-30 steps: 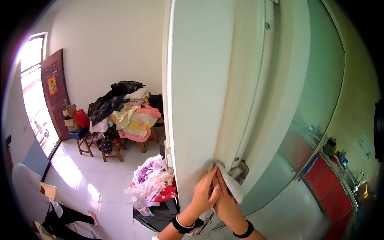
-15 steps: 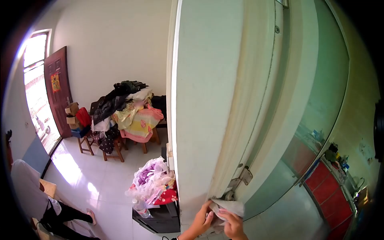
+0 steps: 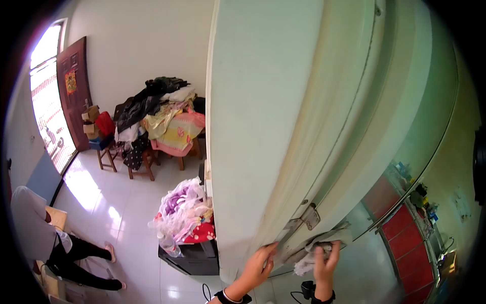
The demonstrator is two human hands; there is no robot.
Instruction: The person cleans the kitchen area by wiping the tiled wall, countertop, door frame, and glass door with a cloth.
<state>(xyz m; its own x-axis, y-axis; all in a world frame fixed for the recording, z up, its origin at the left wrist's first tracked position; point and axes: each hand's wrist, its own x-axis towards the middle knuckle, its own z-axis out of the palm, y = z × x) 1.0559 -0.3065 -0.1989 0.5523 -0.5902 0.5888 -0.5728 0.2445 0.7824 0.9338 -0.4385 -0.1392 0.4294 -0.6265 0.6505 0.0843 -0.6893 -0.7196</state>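
My right hand (image 3: 325, 261) is closed round a crumpled grey-white cloth (image 3: 310, 256), low beside the white door frame (image 3: 283, 152). Left of it, my left hand (image 3: 259, 263) rests against the lower part of the frame with its fingers bent and close together; whether anything is under them cannot be made out. Just above both hands, a metal hinge (image 3: 311, 217) is fixed to the frame. Part of the cloth is hidden behind my right fingers.
A seated person (image 3: 38, 228) is at the lower left. Plastic bags (image 3: 185, 207) and a bottle (image 3: 168, 245) sit on a black cabinet (image 3: 195, 258). Clothes (image 3: 162, 121) are heaped by the far wall. A red-fronted counter (image 3: 407, 243) stands right, behind glass.
My hands have moved down the frame and come apart. The cloth has gone to the right with my right hand, away from my left. The view has shifted.
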